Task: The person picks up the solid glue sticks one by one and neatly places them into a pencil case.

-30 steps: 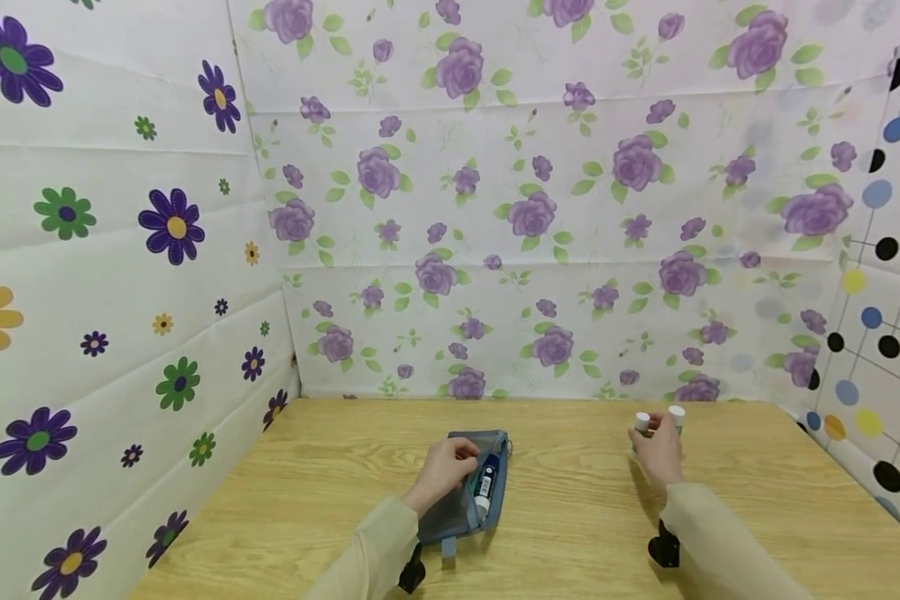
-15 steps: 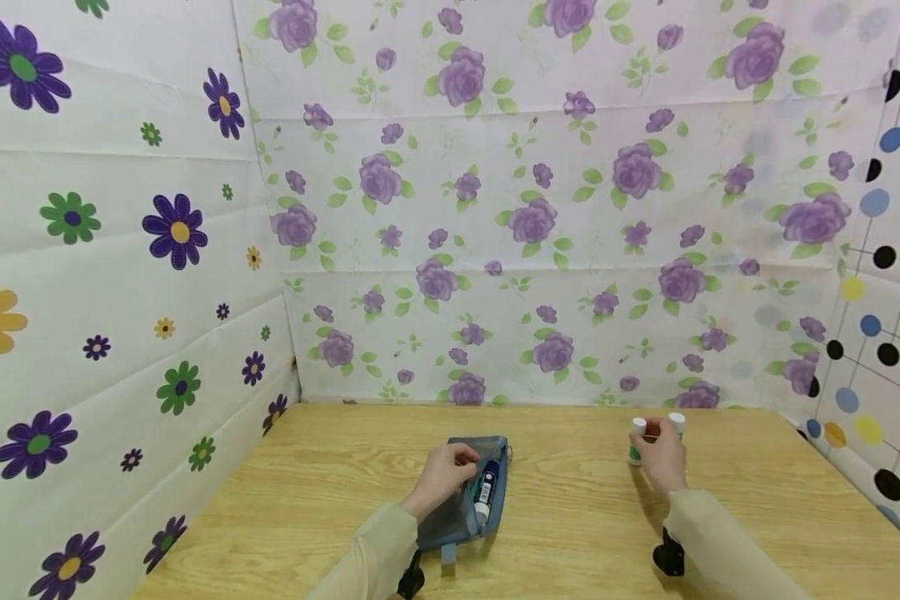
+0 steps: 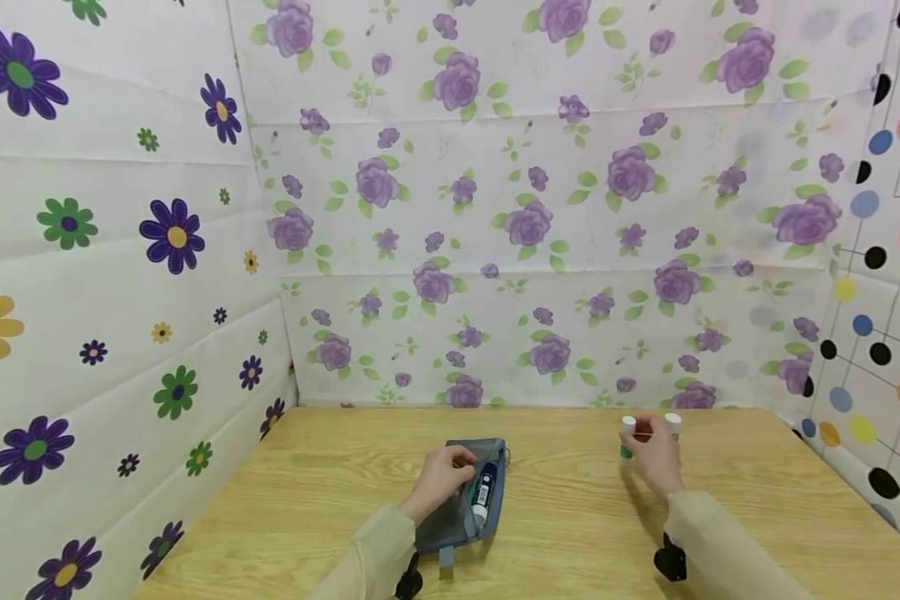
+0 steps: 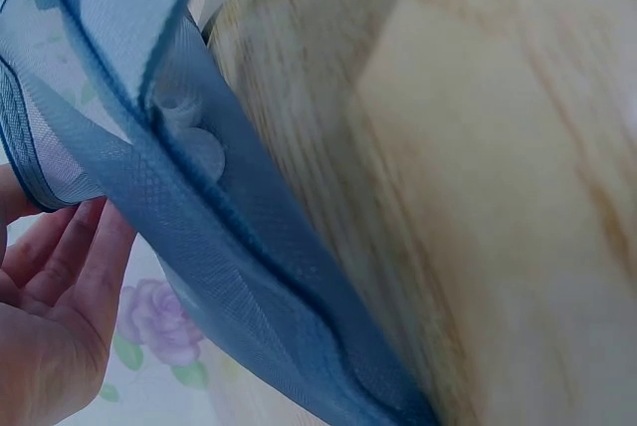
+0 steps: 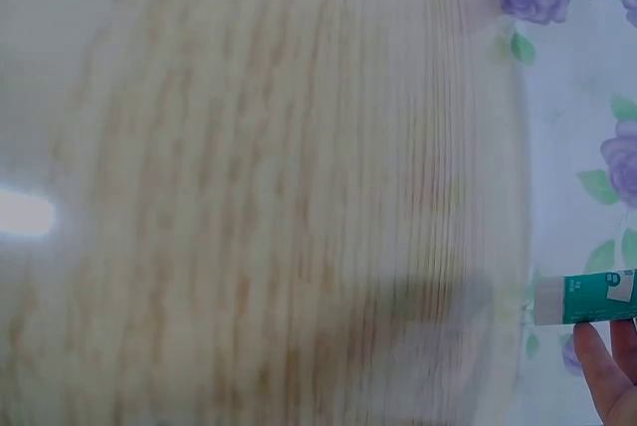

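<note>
In the head view my left hand (image 3: 441, 477) pinches the upper left edge of a blue mesh zip pouch (image 3: 438, 525), which lies open on the table. Inside it are a dark blue tube (image 3: 483, 496) with a white end and a label, and something green, partly hidden. The left wrist view shows the pouch's mesh wall (image 4: 229, 217) with fingers (image 4: 85, 257) at its rim. Over to the right, my right hand (image 3: 656, 457) holds a green glue stick (image 5: 597, 297) with a white cap. A second white-capped stick (image 3: 672, 423) stands just behind that hand, mostly hidden.
The wood-grain table (image 3: 330, 467) reaches back to a wall hung with purple-rose cloth (image 3: 525, 225). Flowered cloth (image 3: 120, 275) covers the left side, dotted cloth (image 3: 862, 350) the right. A fabric tab (image 3: 446, 558) sticks out from the pouch's near end.
My right hand has drawn the green glue stick slightly left, away from the second white-capped stick. The left hand and the pouch hold their place.
</note>
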Demonstrator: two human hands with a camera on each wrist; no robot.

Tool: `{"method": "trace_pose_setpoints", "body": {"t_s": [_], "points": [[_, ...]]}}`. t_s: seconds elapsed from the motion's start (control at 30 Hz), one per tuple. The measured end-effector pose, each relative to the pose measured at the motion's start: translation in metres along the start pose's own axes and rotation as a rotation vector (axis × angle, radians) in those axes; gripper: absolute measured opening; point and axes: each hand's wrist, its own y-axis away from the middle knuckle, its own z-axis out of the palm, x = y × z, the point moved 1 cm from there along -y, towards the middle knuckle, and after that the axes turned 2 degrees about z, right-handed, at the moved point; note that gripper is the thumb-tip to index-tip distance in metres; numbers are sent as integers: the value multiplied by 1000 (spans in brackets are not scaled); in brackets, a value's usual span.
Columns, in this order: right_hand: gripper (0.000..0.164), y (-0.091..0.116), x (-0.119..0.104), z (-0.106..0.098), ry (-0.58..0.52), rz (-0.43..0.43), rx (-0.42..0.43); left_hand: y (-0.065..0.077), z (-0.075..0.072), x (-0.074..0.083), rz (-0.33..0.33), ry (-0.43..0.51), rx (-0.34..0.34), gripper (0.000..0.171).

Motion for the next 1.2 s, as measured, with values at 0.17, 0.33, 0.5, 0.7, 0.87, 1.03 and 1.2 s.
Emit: {"method": "trace_pose_setpoints", "body": {"t_s": [0.17,0.33,0.5,0.7,0.87,1.03,1.2], "points": [[37,1,0,1,1,-18,-17,0,0,-1,-5,1,4,14],[36,2,0,0,-4,-23,-26,0,0,-2,-3,5,3,14],[37,3,-4,-1,-14,-23,-41,-1,1,-2,6,6,3,14],[37,5,-9,-1,-39,-27,-61,-1,1,-4,14,8,2,14],[37,6,-14,2,-54,-19,-73,0,0,-4,8,5,5,14],[36,6,-17,6,-71,-26,-81,0,-2,-3,-1,11,1,14],[34,7,-19,9,-73,-31,-74,1,-3,-2,-6,7,2,14]]}}
